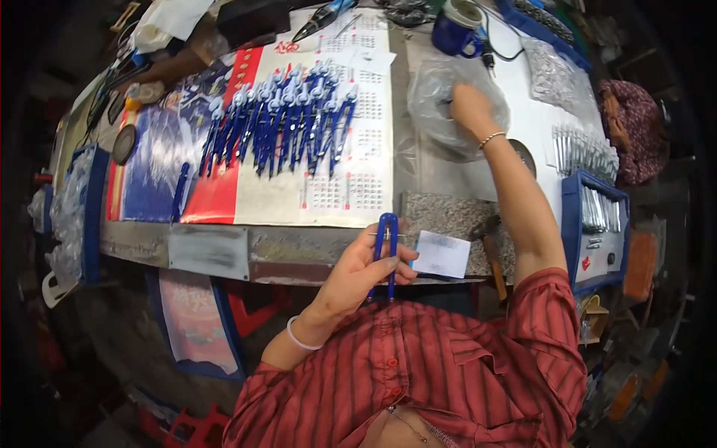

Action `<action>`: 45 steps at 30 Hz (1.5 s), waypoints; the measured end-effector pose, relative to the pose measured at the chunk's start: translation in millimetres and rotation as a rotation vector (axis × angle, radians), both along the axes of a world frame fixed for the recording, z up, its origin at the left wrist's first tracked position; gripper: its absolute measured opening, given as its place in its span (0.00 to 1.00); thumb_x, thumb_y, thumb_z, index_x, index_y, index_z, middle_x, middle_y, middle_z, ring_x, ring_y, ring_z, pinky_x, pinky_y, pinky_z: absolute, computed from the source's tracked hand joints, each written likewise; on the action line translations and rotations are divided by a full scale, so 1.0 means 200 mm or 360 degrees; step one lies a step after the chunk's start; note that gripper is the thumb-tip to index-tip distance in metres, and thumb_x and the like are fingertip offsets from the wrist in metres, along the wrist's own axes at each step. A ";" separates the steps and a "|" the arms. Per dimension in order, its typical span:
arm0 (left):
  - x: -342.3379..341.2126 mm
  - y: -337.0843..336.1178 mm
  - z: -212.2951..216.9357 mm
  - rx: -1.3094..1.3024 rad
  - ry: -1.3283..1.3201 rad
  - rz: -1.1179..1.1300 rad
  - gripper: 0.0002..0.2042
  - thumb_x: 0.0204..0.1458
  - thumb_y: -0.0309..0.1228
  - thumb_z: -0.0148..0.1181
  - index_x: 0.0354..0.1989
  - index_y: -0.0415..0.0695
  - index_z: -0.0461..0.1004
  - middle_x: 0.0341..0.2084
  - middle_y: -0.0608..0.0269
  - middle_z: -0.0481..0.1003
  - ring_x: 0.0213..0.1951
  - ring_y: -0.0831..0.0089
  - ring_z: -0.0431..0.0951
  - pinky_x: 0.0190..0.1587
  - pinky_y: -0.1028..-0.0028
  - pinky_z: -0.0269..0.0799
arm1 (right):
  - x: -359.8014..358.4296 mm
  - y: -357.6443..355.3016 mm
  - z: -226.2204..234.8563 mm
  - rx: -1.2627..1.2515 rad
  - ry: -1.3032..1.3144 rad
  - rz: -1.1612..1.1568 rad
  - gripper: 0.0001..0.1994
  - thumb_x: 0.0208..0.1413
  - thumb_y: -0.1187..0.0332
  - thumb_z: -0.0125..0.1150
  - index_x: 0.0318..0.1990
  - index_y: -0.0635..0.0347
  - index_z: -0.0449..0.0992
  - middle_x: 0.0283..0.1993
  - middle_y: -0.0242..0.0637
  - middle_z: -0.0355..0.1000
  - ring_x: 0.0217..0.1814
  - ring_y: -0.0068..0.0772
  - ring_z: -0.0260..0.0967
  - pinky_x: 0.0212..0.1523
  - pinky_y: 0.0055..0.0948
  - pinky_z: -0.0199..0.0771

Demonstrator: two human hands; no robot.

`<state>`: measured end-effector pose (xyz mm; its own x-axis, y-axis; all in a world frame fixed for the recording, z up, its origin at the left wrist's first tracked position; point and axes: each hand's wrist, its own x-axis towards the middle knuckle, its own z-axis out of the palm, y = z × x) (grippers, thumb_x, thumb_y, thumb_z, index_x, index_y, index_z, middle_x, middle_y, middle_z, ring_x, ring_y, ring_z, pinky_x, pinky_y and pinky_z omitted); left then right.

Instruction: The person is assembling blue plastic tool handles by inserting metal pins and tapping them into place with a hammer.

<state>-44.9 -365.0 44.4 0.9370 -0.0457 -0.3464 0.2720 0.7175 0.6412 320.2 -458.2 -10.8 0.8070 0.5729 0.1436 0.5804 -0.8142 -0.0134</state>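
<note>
Left hand: my left hand (358, 276) sits at 6 o'clock, just off the bench edge, fingers curled, thumb pressed across a blue compass.
Compass: the compass (386, 254) stands upright in that pinch, legs together, hinge end at the top, tips pointing down toward my shirt.
Right hand: my right hand (470, 108) is stretched out to 1 o'clock, resting in a clear bag; fingers are bent into the plastic, and I cannot tell whether they pinch anything.
Bag: the bag (448, 104) lies crumpled on the bench (209, 250), just below the mug.
Mug: a blue mug (459, 30) stands at 12 o'clock, near the far edge.
Row: a row of blue compasses (280, 123) lies at 11 o'clock on a printed sheet (351, 187), side by side, legs closed, well apart from my left hand.
Card: a white card (442, 254) lies just right of the held compass, on a speckled slab (448, 216).
Tray: a blue tray (571, 224) at 3 o'clock holds metal parts.
Metal parts: more silvery pieces (582, 149) lie in a row above the tray.
Shirt: my red striped shirt (448, 373) fills the 6 o'clock area.
</note>
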 end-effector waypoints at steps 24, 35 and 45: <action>-0.04 -0.11 0.11 0.0083 -0.0043 -0.0356 0.14 0.60 0.29 0.48 0.53 0.40 0.63 0.27 0.61 0.72 0.28 0.73 0.75 0.33 0.77 0.73 | -1.05 -0.43 0.51 0.1474 0.2483 0.0228 0.07 0.52 0.71 0.62 0.36 0.64 0.73 0.30 0.28 0.70 0.24 0.13 0.61 0.22 0.14 0.59; -0.08 -0.18 0.14 0.0071 -0.0059 -0.0427 0.15 0.60 0.29 0.47 0.54 0.39 0.61 0.25 0.61 0.71 0.26 0.74 0.74 0.32 0.77 0.72 | -1.13 -0.53 0.43 0.1864 0.2740 0.0302 0.10 0.56 0.66 0.59 0.38 0.64 0.74 0.31 0.29 0.71 0.24 0.13 0.61 0.21 0.14 0.59; -0.08 -0.19 0.16 0.0036 -0.0042 -0.0475 0.17 0.61 0.29 0.46 0.57 0.39 0.57 0.25 0.62 0.70 0.24 0.76 0.73 0.28 0.77 0.71 | -1.17 -0.52 0.44 0.1748 0.2520 0.0334 0.09 0.57 0.67 0.58 0.38 0.63 0.73 0.30 0.28 0.70 0.23 0.12 0.60 0.21 0.14 0.59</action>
